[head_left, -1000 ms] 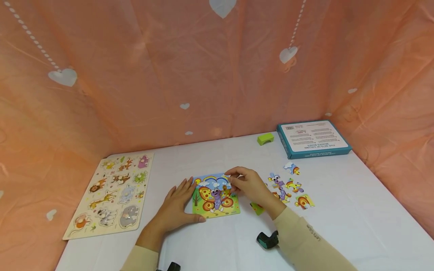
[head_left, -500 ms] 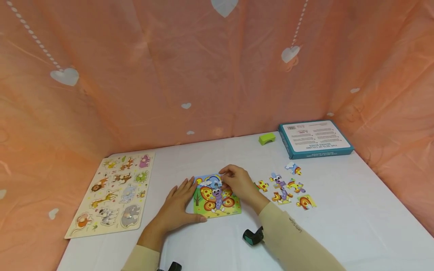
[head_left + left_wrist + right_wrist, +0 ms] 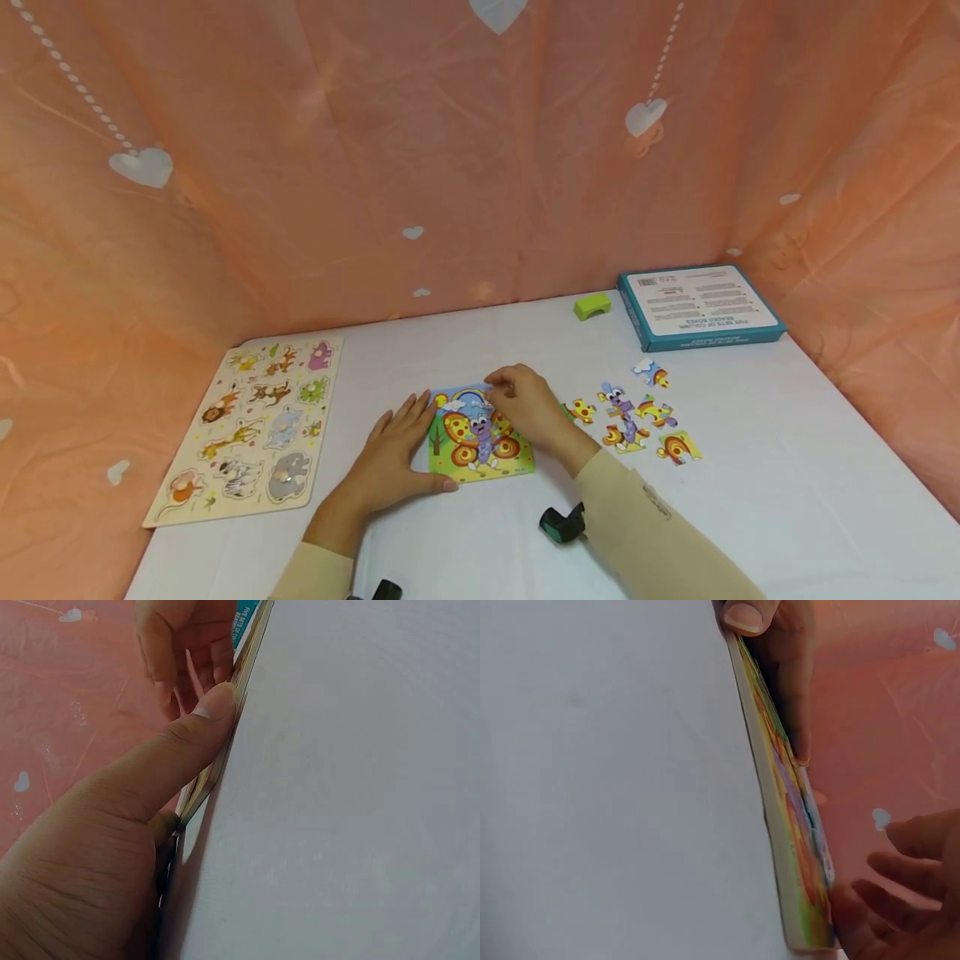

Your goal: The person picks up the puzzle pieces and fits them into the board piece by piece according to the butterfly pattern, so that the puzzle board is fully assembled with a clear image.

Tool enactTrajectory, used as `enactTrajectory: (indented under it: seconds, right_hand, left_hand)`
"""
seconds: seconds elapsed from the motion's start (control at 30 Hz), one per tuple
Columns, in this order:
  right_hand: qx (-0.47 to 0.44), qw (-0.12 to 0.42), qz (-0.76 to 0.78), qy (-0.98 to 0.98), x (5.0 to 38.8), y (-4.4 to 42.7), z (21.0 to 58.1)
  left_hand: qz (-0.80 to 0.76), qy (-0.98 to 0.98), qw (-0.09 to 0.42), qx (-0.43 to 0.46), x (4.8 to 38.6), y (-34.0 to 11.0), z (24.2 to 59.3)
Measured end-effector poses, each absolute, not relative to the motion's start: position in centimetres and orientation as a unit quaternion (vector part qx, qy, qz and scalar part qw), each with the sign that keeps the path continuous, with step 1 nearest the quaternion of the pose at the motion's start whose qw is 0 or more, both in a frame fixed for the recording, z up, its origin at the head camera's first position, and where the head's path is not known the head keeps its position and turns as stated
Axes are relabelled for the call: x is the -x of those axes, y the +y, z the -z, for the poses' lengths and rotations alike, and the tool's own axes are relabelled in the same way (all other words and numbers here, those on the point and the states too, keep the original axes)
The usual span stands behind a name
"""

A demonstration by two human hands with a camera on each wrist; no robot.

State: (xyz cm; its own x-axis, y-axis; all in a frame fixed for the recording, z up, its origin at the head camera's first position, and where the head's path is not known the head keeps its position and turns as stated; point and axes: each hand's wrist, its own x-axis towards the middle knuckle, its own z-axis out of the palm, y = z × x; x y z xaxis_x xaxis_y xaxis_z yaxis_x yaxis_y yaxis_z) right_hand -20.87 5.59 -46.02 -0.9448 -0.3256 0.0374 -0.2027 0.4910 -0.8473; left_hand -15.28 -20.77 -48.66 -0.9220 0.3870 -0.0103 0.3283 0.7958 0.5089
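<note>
A small butterfly jigsaw puzzle (image 3: pixel 472 467) in a flat board lies mid-table. My left hand (image 3: pixel 390 454) rests along its left side with fingers stretched out; the thumb tip touches the front edge, seen close in the left wrist view. At the board's upper right, my right hand (image 3: pixel 528 408) pinches a sky-coloured puzzle piece (image 3: pixel 478 405) low over the picture's top middle. Fingers partly hide that piece and the corner behind it. The right wrist view shows the board (image 3: pixel 780 847) edge-on, with the right fingers curled beside its near corner.
Several loose pieces (image 3: pixel 621 400) lie to the right. A wooden animal puzzle board (image 3: pixel 258 433) is at the left. A green arch block (image 3: pixel 592 306) and a teal-edged box (image 3: pixel 701 308) stand at the back right. A pink curtain (image 3: pixel 480 183) hangs behind the table.
My right hand has moved left with the piece, from the puzzle's right side to its top middle, and the piece now sits lower and flatter. The left hand has stayed put.
</note>
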Motion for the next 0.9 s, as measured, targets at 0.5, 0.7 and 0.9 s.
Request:
enactTrajectory:
  seconds: [0.5,0.7,0.9]
  right_hand:
    - [0.36,0.097,0.213,0.903,19.0,5.8,46.1]
    - [0.359,0.099,0.201,0.906,18.9,5.7,46.3]
    - [0.358,0.096,0.203,0.906,18.6,5.6,46.5]
  left_hand:
    - [-0.255,0.945,0.049,-0.197,15.4,-20.8,48.7]
    - [-0.26,0.944,0.049,-0.196,15.4,-20.8,48.6]
    - [-0.26,0.944,0.048,-0.195,15.3,-20.8,48.7]
